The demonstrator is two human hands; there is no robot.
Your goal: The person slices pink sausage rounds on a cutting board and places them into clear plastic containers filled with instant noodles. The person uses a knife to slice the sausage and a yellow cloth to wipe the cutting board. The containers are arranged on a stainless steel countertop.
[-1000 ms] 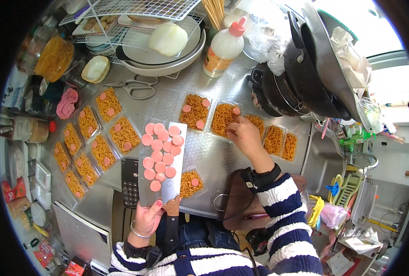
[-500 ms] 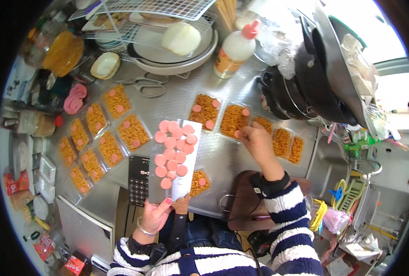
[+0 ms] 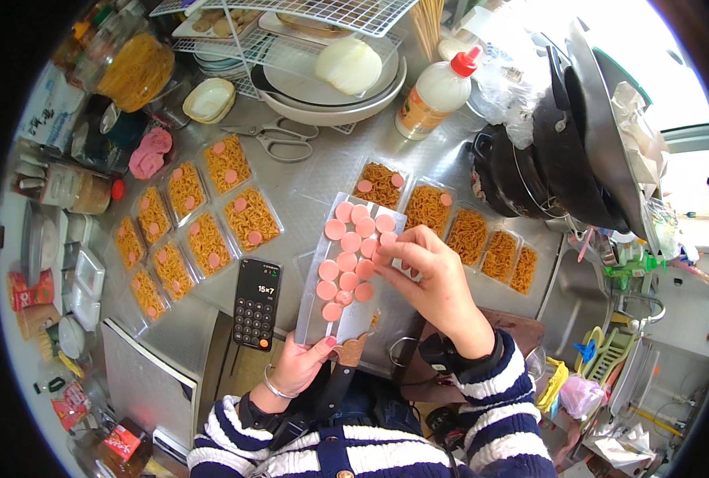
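My left hand grips a broad-bladed cleaver near the base of its blade, which is held flat over the counter. Many round pink sausage slices lie spread on the blade. My right hand reaches over the blade's right side, thumb and fingertips pinched at a slice there. Behind the hands, clear trays of noodles stand in a slanting row; the noodle tray at its left end carries slices, and the neighbouring noodle tray shows one. The other trays to the right show plain noodles.
On the left sit several noodle trays topped with slices. A phone lies near the front edge. Scissors, a squeeze bottle, a wire rack and pans line the back. A sink is at right.
My right hand has left the noodle tray and come back to the slices on the blade. The cleaver has shifted a little right, covering the tray near the front edge. The whole view has shifted.
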